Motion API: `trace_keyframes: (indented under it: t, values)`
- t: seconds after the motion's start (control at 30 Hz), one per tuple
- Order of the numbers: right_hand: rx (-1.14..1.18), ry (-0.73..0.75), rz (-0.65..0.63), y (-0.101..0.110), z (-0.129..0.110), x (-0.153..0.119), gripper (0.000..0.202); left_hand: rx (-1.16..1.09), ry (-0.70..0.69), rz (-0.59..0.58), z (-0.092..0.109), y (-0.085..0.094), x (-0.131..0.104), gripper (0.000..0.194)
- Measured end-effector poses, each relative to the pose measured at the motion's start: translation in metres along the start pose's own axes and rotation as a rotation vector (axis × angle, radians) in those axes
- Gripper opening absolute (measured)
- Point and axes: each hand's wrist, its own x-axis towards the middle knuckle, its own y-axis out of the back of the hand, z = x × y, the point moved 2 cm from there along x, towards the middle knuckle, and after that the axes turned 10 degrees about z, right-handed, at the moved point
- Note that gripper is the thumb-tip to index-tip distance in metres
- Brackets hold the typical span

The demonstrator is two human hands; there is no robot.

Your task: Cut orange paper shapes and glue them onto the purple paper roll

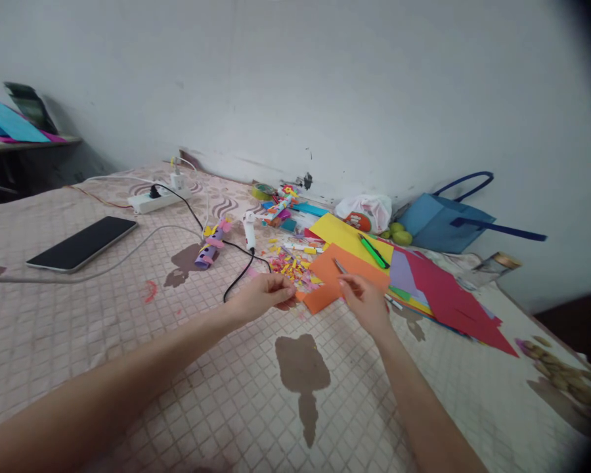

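My left hand (268, 293) is closed in a pinch at the near left corner of a sheet of orange paper (357, 261). My right hand (367, 302) curls over the near edge of that sheet, fingers closed around a thin pointed metal tool (339, 266); its tip sticks out beyond the fingertips and its other end is hidden. Beside my left hand lies a pile of small yellow, pink and orange paper scraps (295, 269). A green cutter knife (373, 251) rests on yellow paper (332, 230) behind the orange sheet.
At the left are a black tablet (83, 243), a power strip (157, 199) and cables. A decorated purple paper roll (210, 248) and a white glue gun (249, 230) stand mid-table. Red paper (458, 295), a blue bag (443, 220) and a glass jar (497, 264) are right.
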Motion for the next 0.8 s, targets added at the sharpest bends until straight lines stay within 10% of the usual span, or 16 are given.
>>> trace_keyframes:
  t: [0.17, 0.8]
  values:
    - [0.637, -0.212, -0.412, -0.029, -0.042, -0.031, 0.024, 0.09, -0.115, -0.074, 0.005, -0.006, -0.005, 0.02]
    - [0.766, -0.445, -0.639, -0.032, -0.045, -0.041, 0.022, 0.499, -0.338, -0.188, 0.016, -0.008, -0.013, 0.019]
